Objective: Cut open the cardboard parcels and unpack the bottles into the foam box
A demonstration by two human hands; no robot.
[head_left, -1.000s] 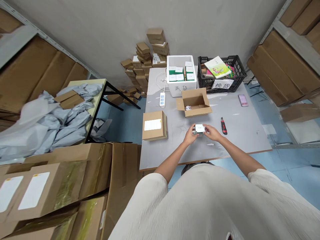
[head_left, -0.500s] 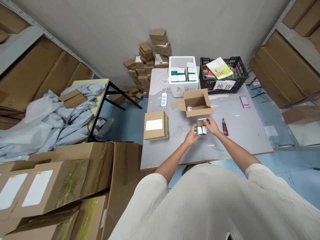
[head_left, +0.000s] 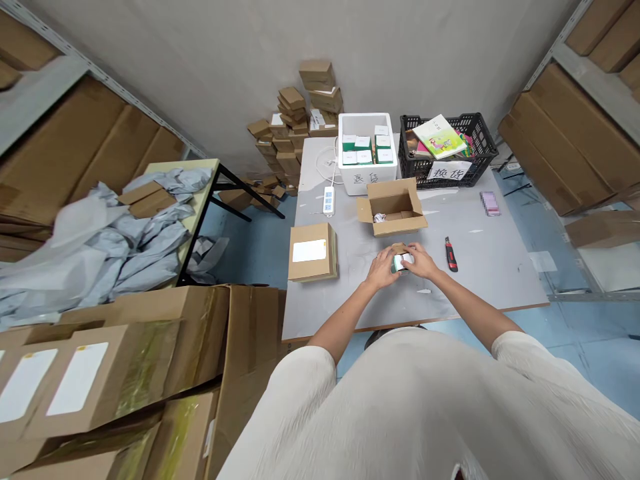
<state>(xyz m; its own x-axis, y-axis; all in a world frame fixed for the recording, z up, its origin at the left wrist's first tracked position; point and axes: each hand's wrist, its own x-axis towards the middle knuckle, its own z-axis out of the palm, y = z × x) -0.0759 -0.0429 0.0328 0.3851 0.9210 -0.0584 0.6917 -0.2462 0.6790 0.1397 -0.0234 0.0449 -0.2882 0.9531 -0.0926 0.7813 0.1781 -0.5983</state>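
Over grey table (head_left: 350, 233), six o'clock from open carton (head_left: 400, 228), gripping small box (head_left: 399, 261) between left hand (head_left: 382, 269) and right hand (head_left: 421, 261) with half-curled fingers (head_left: 386, 255), now crowding its opened top, nearing its inside.

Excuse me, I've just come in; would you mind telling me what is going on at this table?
A person at the grey table steadies a small open box with the left-hand grip, while the right-hand grip is at its white contents. Whether the right holds them is hard to tell. Just beyond stands an open cardboard carton with something crumpled and white inside. A utility knife lies to the right, and a labelled cardboard box sits to the left.
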